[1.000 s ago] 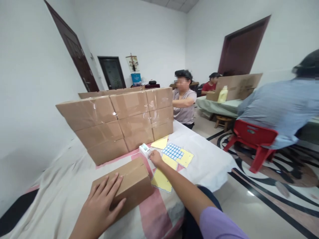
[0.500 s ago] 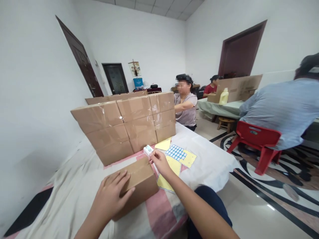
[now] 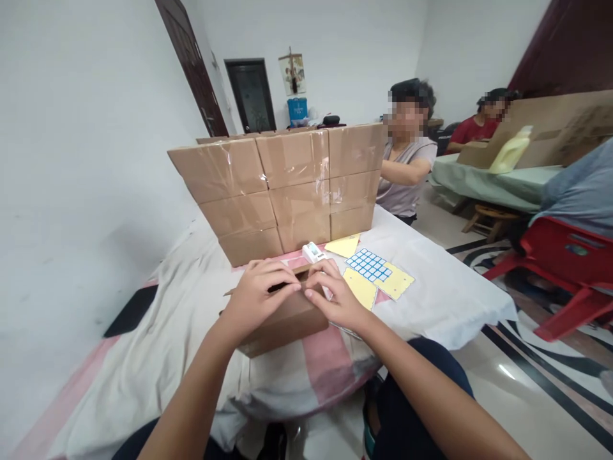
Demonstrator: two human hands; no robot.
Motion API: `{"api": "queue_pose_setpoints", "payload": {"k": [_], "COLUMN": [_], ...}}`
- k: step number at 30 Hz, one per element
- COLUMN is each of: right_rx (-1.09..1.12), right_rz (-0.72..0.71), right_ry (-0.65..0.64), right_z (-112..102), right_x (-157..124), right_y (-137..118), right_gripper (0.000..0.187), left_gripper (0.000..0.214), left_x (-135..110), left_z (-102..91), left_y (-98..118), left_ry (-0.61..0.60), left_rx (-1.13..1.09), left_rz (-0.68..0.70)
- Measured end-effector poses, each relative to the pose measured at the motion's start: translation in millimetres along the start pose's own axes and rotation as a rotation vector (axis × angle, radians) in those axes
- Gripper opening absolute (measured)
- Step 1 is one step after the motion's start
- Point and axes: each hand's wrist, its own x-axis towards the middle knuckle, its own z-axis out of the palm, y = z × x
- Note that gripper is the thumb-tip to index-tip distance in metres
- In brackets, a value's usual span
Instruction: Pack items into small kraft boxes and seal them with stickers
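A small brown cardboard box (image 3: 282, 322) lies on the cloth-covered table (image 3: 158, 345) right in front of me. My left hand (image 3: 261, 291) rests on its top with fingers curled over the far edge. My right hand (image 3: 332, 295) grips the box's right end, fingers bent. Just behind the hands sits a small white device (image 3: 313, 252). Yellow backing sheets (image 3: 357, 287) and a sheet of blue-edged labels (image 3: 368, 264) lie to the right of the box.
A wall of taped cardboard boxes (image 3: 287, 185) stands three high at the table's back. A seated person (image 3: 407, 163) works behind it. A red plastic chair (image 3: 569, 268), a green-covered table (image 3: 498, 182) with a yellow bottle (image 3: 510, 152), and other people are at right.
My right hand left the white device and came back to the box's right end. My left hand slid forward across the box top. The view swung left and closer.
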Motion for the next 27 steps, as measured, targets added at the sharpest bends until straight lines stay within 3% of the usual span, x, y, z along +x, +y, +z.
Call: {"api": "queue_pose_setpoints", "payload": {"k": [1,3,5,9,13,16,21,27], "right_rx": [-0.03,-0.101,-0.173,-0.237,-0.285,-0.261,-0.192,-0.152], "right_rz": [0.024,0.035,-0.003,0.0,0.068,0.073,0.046,0.06], "right_ry": [0.039,0.085,0.019,-0.205,-0.255,-0.254,-0.247,-0.26], "right_z": [0,1,2,8,13,14,14,14], "right_x": [0,1,1,1,0,0,0,-1], "right_y": [2,9,16,26,30,32,36,38], "right_gripper": [0.005,0.024,0.042,0.038,0.04,0.041,0.043,0.042], "left_gripper": [0.02,0.018,0.017,0.019,0.023,0.026,0.023,0.02], "left_x": [-3,-8,-12,-17,-15,-7,5,6], "left_z": [-3.1,-13.2,-25.3,-36.4,-18.8,2.2,26.6,35.5], "left_y": [-1,-3,-6,-13,-21,-25,-33,-36], "left_ry": [0.046,0.157,0.224,0.127,-0.091,-0.19,-0.236,-0.222], "left_rx": [0.015,0.04,0.033,-0.058,-0.066,0.015,0.081,0.129], "left_rz": [0.009,-0.001,-0.042,-0.118,-0.176,-0.184,-0.171,-0.203]}}
